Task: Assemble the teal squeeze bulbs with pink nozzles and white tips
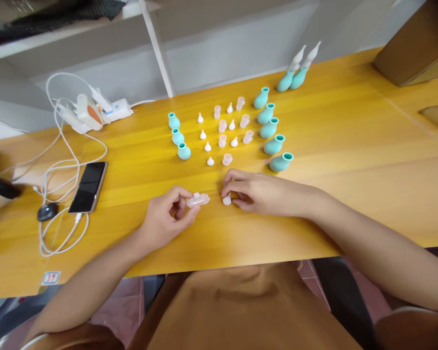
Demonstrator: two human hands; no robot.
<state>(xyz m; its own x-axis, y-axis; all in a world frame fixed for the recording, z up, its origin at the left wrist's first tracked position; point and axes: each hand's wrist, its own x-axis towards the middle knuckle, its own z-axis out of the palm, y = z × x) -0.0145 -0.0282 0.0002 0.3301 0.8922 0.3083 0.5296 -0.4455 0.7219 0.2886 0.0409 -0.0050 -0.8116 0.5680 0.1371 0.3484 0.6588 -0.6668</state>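
My left hand [170, 214] is closed on a small clear plastic tube piece [198, 200], pinched between thumb and fingers just above the table. To its right, my right hand [248, 192] has its fingertips closed around a small whitish plastic piece [227, 199], partly hidden by the fingers. Beyond my hands stand several clear pink cups with side stubs [227, 159] and several small white pointed tips [210, 161]. Turquoise rubber bulbs with open necks flank them, a left group [184, 151] and a right column [282, 162].
Two turquoise bulbs with white nozzles [298, 78] stand at the back right. A phone [88, 187], white cables [63, 167] and a power strip [120, 110] occupy the left. A cardboard box [416, 48] is at the far right. The table's front edge [204, 268] runs before my body.
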